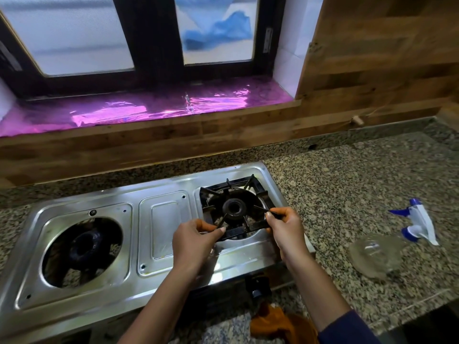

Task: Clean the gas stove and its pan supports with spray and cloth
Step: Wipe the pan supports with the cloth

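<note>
Left grip (pixel 196 240) and right grip (pixel 285 225) each pinch the pan support (pixel 235 232) between them.

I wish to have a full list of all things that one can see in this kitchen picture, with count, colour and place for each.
countertop: 1, speckled grey, under everything
gas stove: 1, silver, centre of countertop
left burner: 1, black, uncovered
right burner: 1, black, right end of stove
pan support: 1, black, over right burner
spray bottle: 1, clear with blue-white trigger, lying on countertop, right
cloth: 1, orange, front edge, below stove
window: 1, dark frame, behind stove
foil: 1, pink, on window sill
left hand: 1, pinches pan support, near-left
right hand: 1, pinches pan support, near-right
</note>
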A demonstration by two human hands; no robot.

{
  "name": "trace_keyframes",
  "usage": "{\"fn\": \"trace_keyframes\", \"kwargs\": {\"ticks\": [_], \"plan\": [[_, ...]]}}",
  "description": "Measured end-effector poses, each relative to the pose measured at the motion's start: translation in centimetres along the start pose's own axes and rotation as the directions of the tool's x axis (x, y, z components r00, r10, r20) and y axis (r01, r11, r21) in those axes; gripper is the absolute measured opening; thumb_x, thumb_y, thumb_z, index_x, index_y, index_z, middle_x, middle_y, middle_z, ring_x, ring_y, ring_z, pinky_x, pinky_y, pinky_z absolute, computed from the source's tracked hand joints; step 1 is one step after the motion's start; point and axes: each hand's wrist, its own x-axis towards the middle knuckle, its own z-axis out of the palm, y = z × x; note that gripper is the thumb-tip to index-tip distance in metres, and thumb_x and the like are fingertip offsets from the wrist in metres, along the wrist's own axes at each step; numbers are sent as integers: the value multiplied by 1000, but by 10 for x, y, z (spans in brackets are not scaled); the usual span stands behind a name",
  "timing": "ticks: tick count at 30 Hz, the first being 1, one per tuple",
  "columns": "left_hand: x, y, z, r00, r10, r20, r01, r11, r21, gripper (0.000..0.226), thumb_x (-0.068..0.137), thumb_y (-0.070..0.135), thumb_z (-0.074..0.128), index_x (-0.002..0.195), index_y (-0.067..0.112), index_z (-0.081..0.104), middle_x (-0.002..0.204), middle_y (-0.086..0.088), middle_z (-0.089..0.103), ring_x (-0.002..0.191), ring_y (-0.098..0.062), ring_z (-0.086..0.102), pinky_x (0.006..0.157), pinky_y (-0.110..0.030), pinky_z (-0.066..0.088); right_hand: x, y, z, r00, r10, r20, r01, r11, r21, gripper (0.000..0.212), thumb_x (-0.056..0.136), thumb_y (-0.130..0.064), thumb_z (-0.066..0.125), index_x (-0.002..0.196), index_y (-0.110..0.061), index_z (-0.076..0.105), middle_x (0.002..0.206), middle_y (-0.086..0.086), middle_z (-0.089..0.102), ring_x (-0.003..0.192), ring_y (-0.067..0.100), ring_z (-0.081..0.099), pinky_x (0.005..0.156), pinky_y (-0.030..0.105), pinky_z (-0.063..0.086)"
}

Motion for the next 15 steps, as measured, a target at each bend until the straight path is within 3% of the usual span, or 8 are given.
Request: {"fn": "trace_keyframes", "kwargs": {"ticks": [4,6,9,12,15], "plan": [[-5,-1,-2,999,32,-33,-29,996,87,22,69,39,84,59,26,69,73,10,69,76,-13,64,66,-31,49,-3,7,0,1000,-20,-5,19,990,-140,6,92,-21,65,88,-26,62,94,3,69,83,19,67,80,45,58],[-3,-4,-2,997,69,-38,-64,991,119,22,67,42,84,59,28,70,95,16,63,94,-11,60,75,-31,50,-5,7,-2,996,-82,-16,76,971,-227,6,91,-22,65,87,-26,64,95,0,68,85,17,65,74,36,57],[-1,-9,0,993,113,-41,-104,978,183,22,65,47,84,60,29,71,102,16,57,102,-12,57,78,-31,48,-6,3,-7,977,-212,-17,189,903,-386,4,91,-19,67,88,-21,65,103,-1,61,87,11,58,62,11,39],[-3,-12,3,991,124,-57,-106,962,252,25,64,52,82,60,31,70,96,17,57,100,-12,56,74,-31,47,-9,1,-10,971,-237,-26,187,828,-528,8,90,-23,68,84,-27,64,103,-8,52,79,7,53,54,17,36],[-6,-16,7,987,144,-73,-116,947,300,26,64,54,82,59,33,68,93,18,57,100,-14,55,73,-31,45,-10,4,-11,963,-266,-43,181,759,-626,10,87,-30,70,80,-33,65,107,-10,55,88,15,60,54,23,38]]}}
